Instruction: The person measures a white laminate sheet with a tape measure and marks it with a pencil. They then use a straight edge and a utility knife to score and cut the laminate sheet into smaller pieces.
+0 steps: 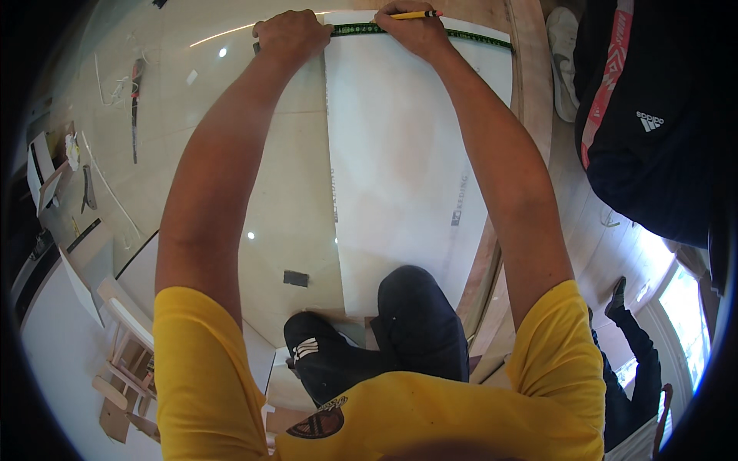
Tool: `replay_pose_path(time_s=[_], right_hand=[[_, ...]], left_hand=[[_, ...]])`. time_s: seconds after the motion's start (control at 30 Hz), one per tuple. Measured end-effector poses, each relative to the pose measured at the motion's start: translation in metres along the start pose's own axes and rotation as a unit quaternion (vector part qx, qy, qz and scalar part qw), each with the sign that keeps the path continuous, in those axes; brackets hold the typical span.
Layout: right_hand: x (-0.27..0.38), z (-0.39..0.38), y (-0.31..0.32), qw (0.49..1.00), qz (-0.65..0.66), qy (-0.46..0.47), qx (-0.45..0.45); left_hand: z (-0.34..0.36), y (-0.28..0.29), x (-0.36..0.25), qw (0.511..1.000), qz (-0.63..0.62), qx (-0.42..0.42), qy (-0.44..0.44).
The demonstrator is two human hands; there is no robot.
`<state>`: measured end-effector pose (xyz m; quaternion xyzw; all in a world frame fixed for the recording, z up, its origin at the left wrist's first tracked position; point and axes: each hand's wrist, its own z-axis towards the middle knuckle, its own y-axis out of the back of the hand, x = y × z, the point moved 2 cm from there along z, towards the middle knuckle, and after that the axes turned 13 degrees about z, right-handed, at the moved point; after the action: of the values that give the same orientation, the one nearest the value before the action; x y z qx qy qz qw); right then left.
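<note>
A long white board (400, 138) lies on the floor in front of my knees. Across its far end runs a dark green tape measure blade (480, 41), pulled out from left to right. My left hand (294, 37) is closed round the tape measure's left end, just past the board's left edge; the case is mostly hidden under the fingers. My right hand (411, 32) rests on the blade over the board's far part. Its fingers are closed on a yellow pencil (415, 14), which lies nearly level and points left.
A red-handled screwdriver (136, 84), a utility knife (88, 188) and a small grey block (295, 278) lie on the tiled floor. Wooden strips (530, 69) run along the board's right. A person in dark clothes (653, 131) is close on the right. Wooden pieces (127, 361) stand lower left.
</note>
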<state>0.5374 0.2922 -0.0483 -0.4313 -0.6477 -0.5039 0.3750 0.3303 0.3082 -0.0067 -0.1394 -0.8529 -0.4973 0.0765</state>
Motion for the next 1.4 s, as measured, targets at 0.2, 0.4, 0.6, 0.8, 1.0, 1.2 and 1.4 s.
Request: replay_pose_path(time_s=[0.2,0.4,0.6,0.8,1.0,1.2,1.4], right_hand=[[0.0002,0.0002,0.0002,1.000,0.017,0.018,0.016],[0.0023,-0.0001,0.0034,0.999,0.022,-0.011,0.022],[0.0017,0.0021,0.0016,0.999,0.033,-0.020,0.028],[0.0003,0.0049,0.0003,0.999,0.030,0.013,0.024],[0.0018,0.0032,0.0019,0.999,0.020,-0.020,0.017],[0.0051,0.0028,0.0017,1.000,0.018,-0.005,0.016],[0.0057,0.0013,0.0034,0.999,0.021,-0.012,0.024]], left_hand=[[0.0011,-0.0010,0.0010,1.000,0.005,0.000,-0.003],[0.0035,-0.0034,0.0000,1.000,0.015,-0.013,-0.001],[0.0023,-0.0021,0.0012,1.000,-0.004,0.009,-0.006],[0.0007,-0.0019,0.0007,1.000,0.018,-0.021,-0.003],[0.0030,-0.0029,0.0009,1.000,0.010,-0.004,-0.005],[0.0028,-0.0028,0.0011,1.000,0.008,-0.005,-0.002],[0.0008,-0.0046,0.0006,1.000,0.009,-0.019,-0.001]])
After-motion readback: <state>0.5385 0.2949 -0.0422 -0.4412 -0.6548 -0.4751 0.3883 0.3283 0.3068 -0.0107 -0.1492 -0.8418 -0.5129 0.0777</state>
